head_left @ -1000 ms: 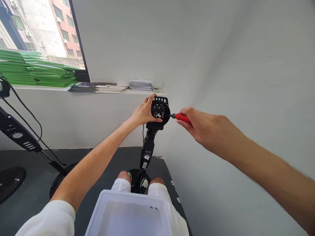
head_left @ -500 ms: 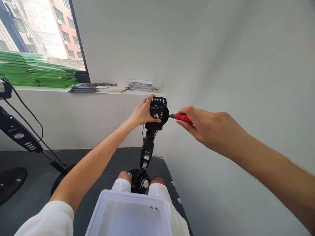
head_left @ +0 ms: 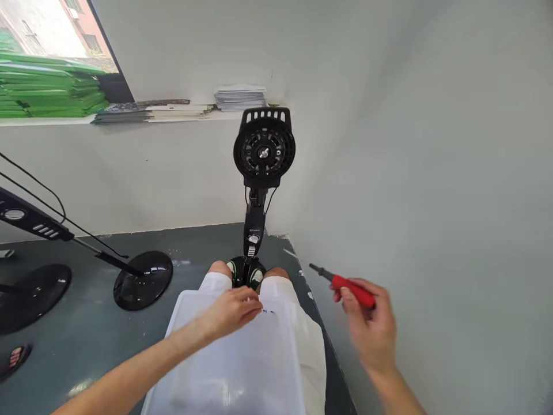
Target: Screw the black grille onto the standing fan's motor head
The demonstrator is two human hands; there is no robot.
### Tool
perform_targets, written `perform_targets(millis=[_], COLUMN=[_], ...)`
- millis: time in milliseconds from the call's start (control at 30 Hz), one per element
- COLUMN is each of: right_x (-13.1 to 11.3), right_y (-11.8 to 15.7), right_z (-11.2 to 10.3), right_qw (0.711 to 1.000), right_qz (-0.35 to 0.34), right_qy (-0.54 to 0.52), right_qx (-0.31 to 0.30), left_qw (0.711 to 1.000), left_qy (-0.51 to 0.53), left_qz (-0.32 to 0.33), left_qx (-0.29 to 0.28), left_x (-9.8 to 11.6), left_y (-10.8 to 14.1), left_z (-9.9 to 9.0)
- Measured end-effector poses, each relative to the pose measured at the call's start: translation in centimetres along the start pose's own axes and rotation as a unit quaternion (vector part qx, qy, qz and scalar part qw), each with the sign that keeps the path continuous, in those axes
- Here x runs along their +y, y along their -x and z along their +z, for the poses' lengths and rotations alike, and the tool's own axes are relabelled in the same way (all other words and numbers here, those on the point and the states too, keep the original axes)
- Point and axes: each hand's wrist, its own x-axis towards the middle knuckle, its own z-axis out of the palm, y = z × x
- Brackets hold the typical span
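My left hand (head_left: 235, 310) is low over a white plastic tray (head_left: 224, 369) on my lap. Its fingers are pressed together beside two small screws (head_left: 268, 312) lying on the tray; whatever is between the fingertips is hidden. A red-handled screwdriver (head_left: 352, 291) is gripped in my right hand (head_left: 374, 323), off to the right of the tray, its dark shaft pointing up and left. Ahead of me stands a black fan (head_left: 264, 151) with its motor head bare, a silver shaft at the centre, and neither hand touching it.
A second black stand fan (head_left: 32, 219) leans in view at left, its round base (head_left: 144, 279) on the grey floor. Papers (head_left: 239, 97) and green folders (head_left: 52, 86) lie along the window ledge. A plain wall (head_left: 432, 202) rises close on the right.
My left hand has let go of the fan head and come down to the tray. The right hand has drawn the screwdriver away from the fan, down and to the right. The view has tilted downward.
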Motion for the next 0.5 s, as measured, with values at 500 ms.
perform_targets(millis=[500], right_x=[6.7], right_y=[8.1], right_z=[2.2], right_qw=[0.974], right_qz=[0.208], right_qy=[-0.040], right_qx=[-0.079], left_qw=[0.965], left_qy=[-0.139], left_qz=[-0.062], left_qx=[-0.214], left_x=[0.4], left_y=[1.5], left_z=[8.4])
